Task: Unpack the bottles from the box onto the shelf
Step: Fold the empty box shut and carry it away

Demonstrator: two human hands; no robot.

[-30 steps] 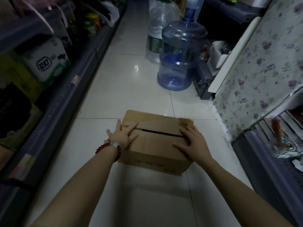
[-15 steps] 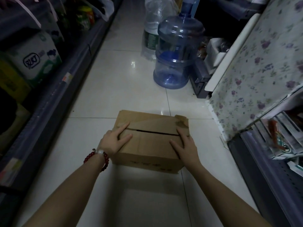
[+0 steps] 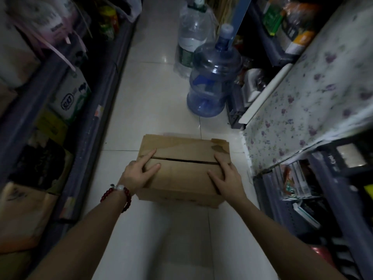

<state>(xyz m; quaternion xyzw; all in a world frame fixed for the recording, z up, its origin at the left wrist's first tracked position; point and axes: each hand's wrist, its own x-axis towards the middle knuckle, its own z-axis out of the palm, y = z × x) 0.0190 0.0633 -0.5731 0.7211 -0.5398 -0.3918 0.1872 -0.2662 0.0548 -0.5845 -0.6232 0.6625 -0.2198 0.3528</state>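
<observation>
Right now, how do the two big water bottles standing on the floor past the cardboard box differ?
The blue water jug is tinted blue, squat and wide, and stands nearer the cardboard box. The clear water bottle behind it is colourless, narrower, and wears a label with a dark green lower part; the jug shows no such label. The jug's top looks pale blue, while the clear bottle's is dark. Both stand upright on the tiled floor.

One cardboard box (image 3: 182, 172) sits on the floor, with two hands on it: the left hand (image 3: 137, 175) and the right hand (image 3: 228, 178). Two big water jugs (image 3: 214, 77) stand beyond it, and one red bead bracelet (image 3: 121, 196) circles the left wrist.
</observation>
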